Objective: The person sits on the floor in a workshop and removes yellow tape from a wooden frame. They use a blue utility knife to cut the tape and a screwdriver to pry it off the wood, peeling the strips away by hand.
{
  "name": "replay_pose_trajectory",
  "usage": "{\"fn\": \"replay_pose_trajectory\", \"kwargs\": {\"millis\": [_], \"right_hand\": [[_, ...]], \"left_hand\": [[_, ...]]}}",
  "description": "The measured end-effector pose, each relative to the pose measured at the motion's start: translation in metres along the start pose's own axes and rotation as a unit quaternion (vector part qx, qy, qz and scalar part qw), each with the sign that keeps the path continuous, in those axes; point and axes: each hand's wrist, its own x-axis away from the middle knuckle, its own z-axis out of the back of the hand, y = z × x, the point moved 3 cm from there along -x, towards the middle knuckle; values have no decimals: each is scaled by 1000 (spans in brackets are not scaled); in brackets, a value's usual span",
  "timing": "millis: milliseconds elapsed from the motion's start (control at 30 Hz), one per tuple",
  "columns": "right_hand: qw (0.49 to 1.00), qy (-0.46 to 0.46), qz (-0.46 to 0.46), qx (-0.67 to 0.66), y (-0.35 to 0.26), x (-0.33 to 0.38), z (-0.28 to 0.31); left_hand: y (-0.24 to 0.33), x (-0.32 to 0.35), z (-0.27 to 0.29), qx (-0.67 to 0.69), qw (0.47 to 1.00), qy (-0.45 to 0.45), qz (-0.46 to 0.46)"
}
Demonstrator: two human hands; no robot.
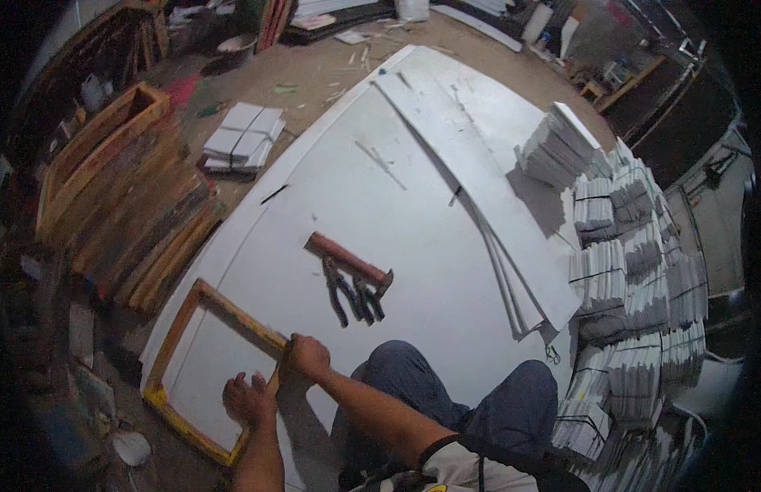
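Observation:
A rectangular wooden frame, yellowish at its near left corner, lies on a large white sheet in front of me to the left. My right hand is closed around the frame's right corner. Inside the opening, beside the right rail, my left hand has its fingers spread; whether its palm touches the rail is hidden. Beyond my knees lies a hammer with a reddish-brown handle, and black-handled pliers rest just below it.
A long white strip lies along the sheet's right side. Strapped stacks of white pieces line the right edge. At the left are wooden boards and a tied white bundle. Scraps litter the floor beyond.

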Motion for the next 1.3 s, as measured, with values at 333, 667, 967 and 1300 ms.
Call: {"fn": "replay_pose_trajectory", "kwargs": {"millis": [333,667,967,1300], "right_hand": [[999,-9,-42,24,-4,-10,-5],[965,-81,-72,-238,46,69,20],[998,-64,-4,10,25,117,35],[996,-47,60,56,22,115,18]], "left_hand": [[-9,-23,-6,14,999,-4,-40],[-23,-27,-41,-3,997,67,-43],[-10,-25,-26,-34,998,5,-49],[-10,-24,-25,-23,999,-18,-41]]}}
